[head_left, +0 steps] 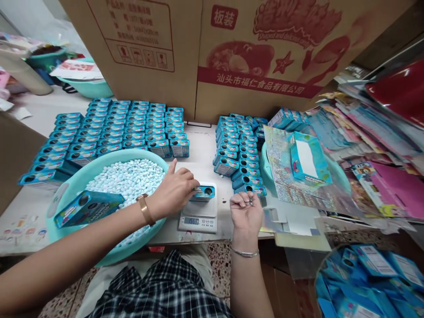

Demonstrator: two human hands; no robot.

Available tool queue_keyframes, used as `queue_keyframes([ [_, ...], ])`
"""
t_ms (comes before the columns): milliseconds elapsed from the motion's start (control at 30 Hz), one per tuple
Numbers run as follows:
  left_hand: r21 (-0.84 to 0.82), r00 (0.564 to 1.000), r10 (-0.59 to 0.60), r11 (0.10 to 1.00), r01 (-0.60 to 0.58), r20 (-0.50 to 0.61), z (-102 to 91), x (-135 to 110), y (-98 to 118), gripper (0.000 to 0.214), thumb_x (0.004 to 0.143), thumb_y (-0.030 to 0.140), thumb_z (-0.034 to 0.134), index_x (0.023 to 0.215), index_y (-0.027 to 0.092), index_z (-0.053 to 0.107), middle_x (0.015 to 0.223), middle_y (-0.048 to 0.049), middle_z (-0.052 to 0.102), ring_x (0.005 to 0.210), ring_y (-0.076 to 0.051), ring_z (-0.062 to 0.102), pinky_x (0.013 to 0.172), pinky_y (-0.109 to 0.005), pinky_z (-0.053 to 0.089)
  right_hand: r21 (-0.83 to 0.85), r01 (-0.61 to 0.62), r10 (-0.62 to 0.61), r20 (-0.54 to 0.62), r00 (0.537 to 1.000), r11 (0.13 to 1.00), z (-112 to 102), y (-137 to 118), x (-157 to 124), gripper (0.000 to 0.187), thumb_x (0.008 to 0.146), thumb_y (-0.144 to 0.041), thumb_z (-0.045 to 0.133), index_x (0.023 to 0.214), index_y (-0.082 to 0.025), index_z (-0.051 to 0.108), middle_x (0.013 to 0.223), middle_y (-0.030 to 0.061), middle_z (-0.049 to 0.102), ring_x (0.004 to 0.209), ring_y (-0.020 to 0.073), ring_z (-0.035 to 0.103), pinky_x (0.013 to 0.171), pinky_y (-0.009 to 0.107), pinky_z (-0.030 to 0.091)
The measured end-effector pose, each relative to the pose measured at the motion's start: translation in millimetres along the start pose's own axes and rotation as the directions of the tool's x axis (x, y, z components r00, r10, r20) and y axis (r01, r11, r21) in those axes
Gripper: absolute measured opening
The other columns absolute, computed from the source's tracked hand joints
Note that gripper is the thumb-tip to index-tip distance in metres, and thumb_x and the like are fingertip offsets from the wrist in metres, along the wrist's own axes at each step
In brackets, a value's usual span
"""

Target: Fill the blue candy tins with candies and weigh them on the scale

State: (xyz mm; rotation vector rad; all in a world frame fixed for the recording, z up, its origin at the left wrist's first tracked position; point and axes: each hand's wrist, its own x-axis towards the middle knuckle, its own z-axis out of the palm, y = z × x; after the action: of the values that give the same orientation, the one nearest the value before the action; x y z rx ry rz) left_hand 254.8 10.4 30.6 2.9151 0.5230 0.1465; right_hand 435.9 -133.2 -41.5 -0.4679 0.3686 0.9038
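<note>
A small blue box [204,192] with a dark round hole in its top sits on a compact white scale [198,223], whose display shows digits. The fingers of my left hand [175,190] are closed around the left end of this box, with one finger raised. To the right of the scale, my right hand [247,211] is turned palm up with its fingers curled in. Something small may be between those fingertips; I cannot make it out. Under my left forearm stands a turquoise basin [155,155] of pale blue and white candies [127,176]. A larger-looking blue box [89,208] lies tilted on the candies.
Rows of blue boxes [112,128] stand behind the basin, with more rows [245,154] right of the scale. A big printed carton [185,57] walls off the back. At right, a blue carton [309,159] rests on shiny sheets. Below right is a container of blue boxes [367,282].
</note>
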Motion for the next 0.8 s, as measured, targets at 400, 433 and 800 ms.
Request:
queue_keyframes([
  [400,0.027,0.987,-0.009,1.000,0.014,-0.162,-12.3,16.0,17.6,0.025,0.096,0.023,0.043,0.090,0.019,0.067,0.084,-0.0047,0.066,0.091,-0.022,0.058,0.112,-0.060,0.021,-0.064,0.061,-0.061,0.002,0.998,0.996,4.8,5.3,-16.7,0.022,0.091,-0.026,0.052,0.071,-0.020,0.046,0.060,-0.0079,0.045,0.050,0.0056,0.046,0.054,0.019,0.047],
  [433,-0.029,0.983,-0.005,1.000,0.000,-0.185,-16.7,19.8,26.3,0.024,0.096,0.025,0.045,0.091,0.020,0.068,0.087,-0.0041,0.067,0.093,-0.022,0.058,0.112,-0.059,0.022,-0.078,0.067,-0.067,0.003,0.998,0.995,9.2,8.4,-19.6,0.021,0.090,-0.025,0.054,0.071,-0.020,0.046,0.063,-0.0068,0.049,0.054,0.0064,0.051,0.058,0.021,0.050],
  [800,-0.442,0.943,-0.113,0.896,-0.039,-0.312,-56.3,54.8,11.8,0.020,0.089,0.027,0.058,0.101,0.015,0.068,0.099,-0.0058,0.071,0.095,-0.018,0.064,0.095,-0.039,0.046,-0.128,-0.006,0.016,0.075,0.997,0.992,5.0,-9.5,-30.8,0.015,0.089,-0.020,0.052,0.074,-0.020,0.047,0.069,-0.0047,0.049,0.057,0.0073,0.049,0.053,0.020,0.047],
])
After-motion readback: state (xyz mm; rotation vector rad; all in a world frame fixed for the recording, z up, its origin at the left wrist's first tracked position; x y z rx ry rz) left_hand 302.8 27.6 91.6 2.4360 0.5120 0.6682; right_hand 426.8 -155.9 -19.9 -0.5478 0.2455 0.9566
